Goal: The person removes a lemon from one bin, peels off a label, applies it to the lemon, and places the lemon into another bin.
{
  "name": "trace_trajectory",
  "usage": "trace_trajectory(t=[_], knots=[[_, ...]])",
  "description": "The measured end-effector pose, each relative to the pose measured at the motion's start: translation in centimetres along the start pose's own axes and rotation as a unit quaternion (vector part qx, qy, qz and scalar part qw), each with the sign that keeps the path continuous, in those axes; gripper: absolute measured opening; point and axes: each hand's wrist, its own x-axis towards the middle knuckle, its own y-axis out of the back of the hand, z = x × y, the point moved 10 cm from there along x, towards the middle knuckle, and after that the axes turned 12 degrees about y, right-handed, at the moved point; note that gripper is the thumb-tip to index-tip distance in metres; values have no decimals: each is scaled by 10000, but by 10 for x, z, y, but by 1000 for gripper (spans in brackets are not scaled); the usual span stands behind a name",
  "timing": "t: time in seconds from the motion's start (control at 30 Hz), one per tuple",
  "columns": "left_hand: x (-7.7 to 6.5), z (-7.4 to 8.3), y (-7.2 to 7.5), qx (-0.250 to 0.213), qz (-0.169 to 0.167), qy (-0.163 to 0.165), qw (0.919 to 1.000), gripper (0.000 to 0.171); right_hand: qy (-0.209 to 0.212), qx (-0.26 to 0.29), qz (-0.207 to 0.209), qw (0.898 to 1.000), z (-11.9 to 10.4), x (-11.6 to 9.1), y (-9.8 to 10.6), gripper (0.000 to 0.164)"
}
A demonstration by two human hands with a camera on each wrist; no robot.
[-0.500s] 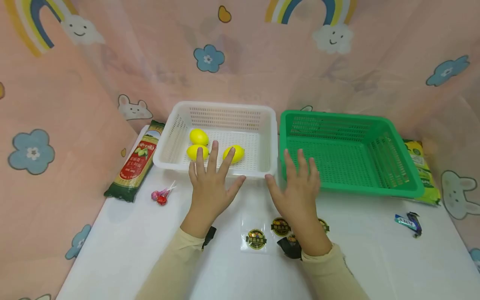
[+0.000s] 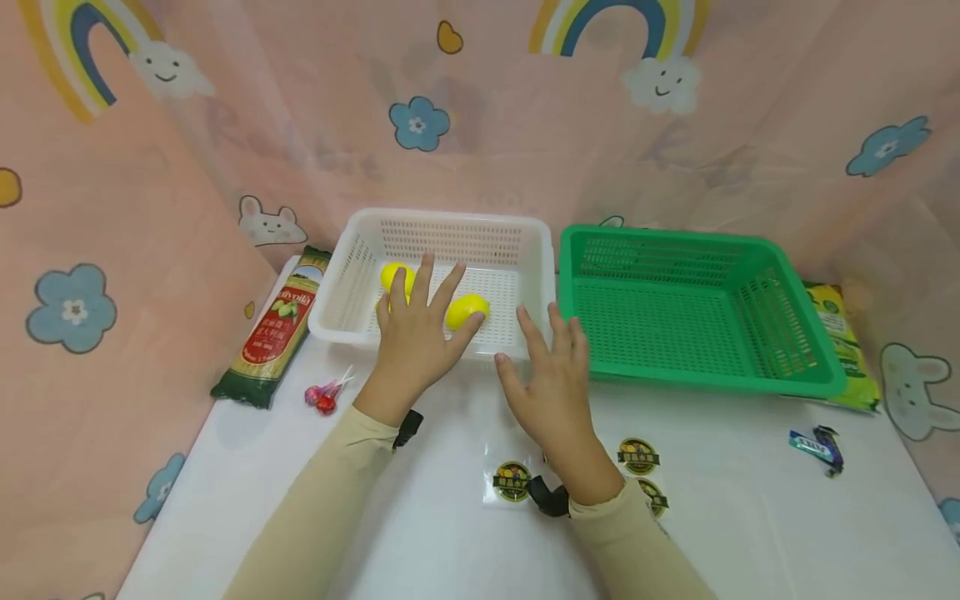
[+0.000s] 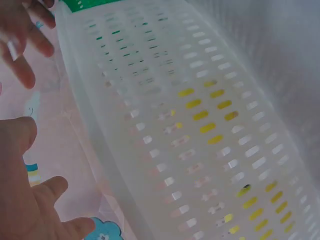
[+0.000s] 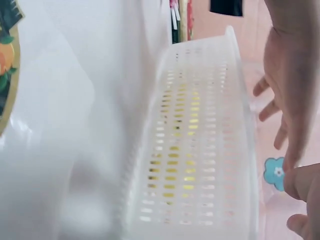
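In the head view, a white plastic basket [image 2: 517, 242] holds yellow lemons: one at the back left [image 2: 392, 273], one toward the middle [image 2: 468, 312], and another mostly hidden behind my left hand. My left hand [image 2: 416, 342], fingers spread, hovers over the basket's front edge and holds nothing. To its right, my right hand [image 2: 555, 400] reaches toward the basket's front right corner, fingers spread and grasping nothing. Both wrist views show the basket's slotted side [image 3: 150, 125] with yellow showing through the slots.
A green basket [image 2: 705, 383] stands right of the white one. Left lies a spaghetti packet [image 2: 273, 333] with lollipops [image 2: 325, 398] near it. Clear bags with round labels [image 2: 512, 482] lie in front. Small wrapped candies [image 2: 817, 448] and a green-yellow packet [image 2: 847, 350] are at right.
My right hand has moved left, away from the green basket's front edge toward the white basket. My left hand has shifted slightly forward over the lemons, covering one of them.
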Motion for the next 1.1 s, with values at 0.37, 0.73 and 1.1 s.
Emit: trace_trajectory(t=[0.37, 0.73, 1.1], knots=[[47, 13, -26, 40, -1670, 51, 9859, 70, 265, 167, 610, 9976, -7, -1, -10, 45], [70, 6, -76, -548, -3754, -289, 9248, 62, 343, 367, 1416, 9886, -2, -6, -3, 21], [74, -23, -104, -1494, -3713, 448, 9153, 55, 307, 446, 1484, 9874, 5, -8, -2, 14]])
